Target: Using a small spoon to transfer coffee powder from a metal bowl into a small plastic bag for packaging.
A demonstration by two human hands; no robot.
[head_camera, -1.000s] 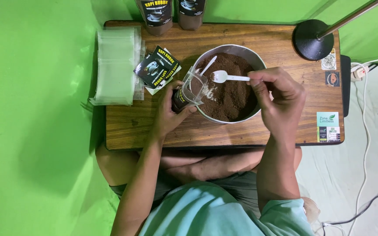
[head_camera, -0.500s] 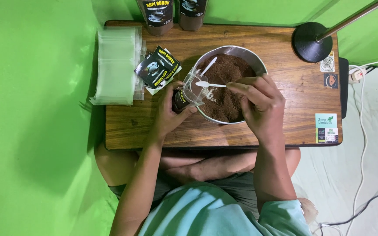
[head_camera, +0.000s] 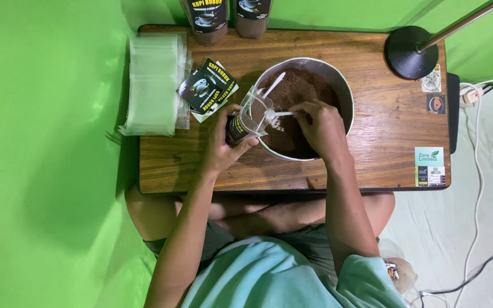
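A metal bowl (head_camera: 342,91) of brown powder (head_camera: 303,91) stands on the wooden table (head_camera: 383,148). My left hand (head_camera: 223,145) grips a clear pouch (head_camera: 249,117) with a dark label, tilted with its open mouth over the bowl's left rim. My right hand (head_camera: 320,128) holds a white plastic spoon (head_camera: 278,114) whose tip is at the pouch's mouth. A second white spoon (head_camera: 273,84) lies in the powder near the bowl's far left side.
A stack of clear plastic bags (head_camera: 152,82) lies at the table's left edge, beside several dark labels (head_camera: 206,88). Two filled dark pouches (head_camera: 206,20) stand at the back. A black lamp base (head_camera: 412,51) sits back right. Stickers (head_camera: 429,165) mark the right side.
My right hand has carried the spoon leftward from over the powder to the pouch's mouth. The left hand has kept the pouch at the bowl's rim.
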